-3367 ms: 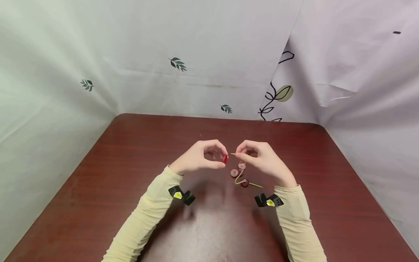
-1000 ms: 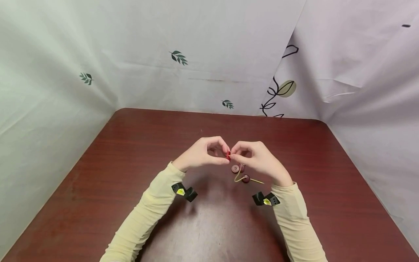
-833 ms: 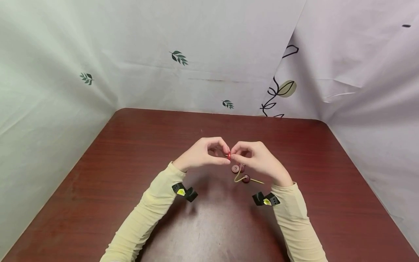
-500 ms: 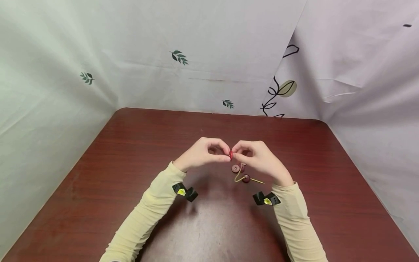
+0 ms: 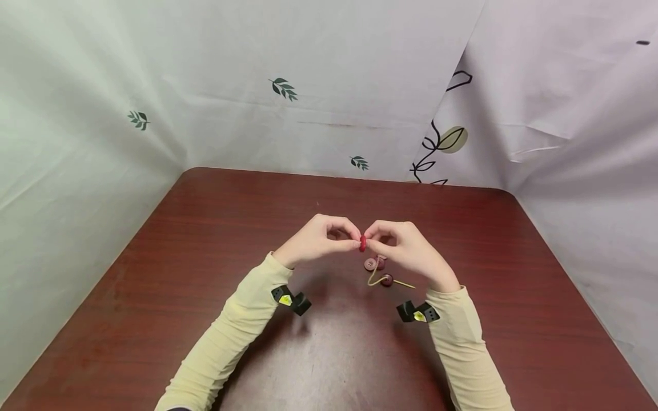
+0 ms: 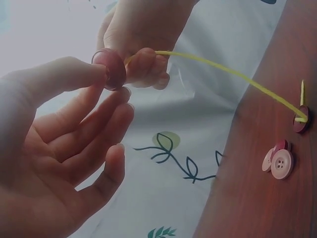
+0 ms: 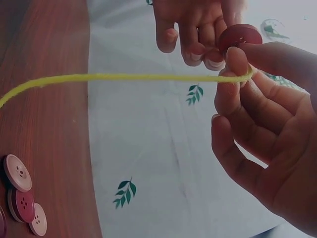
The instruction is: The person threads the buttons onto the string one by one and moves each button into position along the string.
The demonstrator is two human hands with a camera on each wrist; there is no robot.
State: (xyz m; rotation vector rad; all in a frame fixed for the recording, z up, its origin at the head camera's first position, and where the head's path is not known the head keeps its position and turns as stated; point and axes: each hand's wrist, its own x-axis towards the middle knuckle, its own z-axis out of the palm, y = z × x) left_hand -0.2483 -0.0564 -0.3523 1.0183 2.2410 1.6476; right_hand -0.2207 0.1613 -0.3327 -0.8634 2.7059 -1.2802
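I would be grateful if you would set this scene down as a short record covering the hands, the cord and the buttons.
Left hand: pinches a red button above the table
Right hand: fingertips at the same button, holding the yellow cord
Cord through held button: cannot be told; fingers hide it
Cord's far end: threaded through a dark button on the table
Loose buttons: pale pink and darker red, in an overlapping cluster near the threaded one
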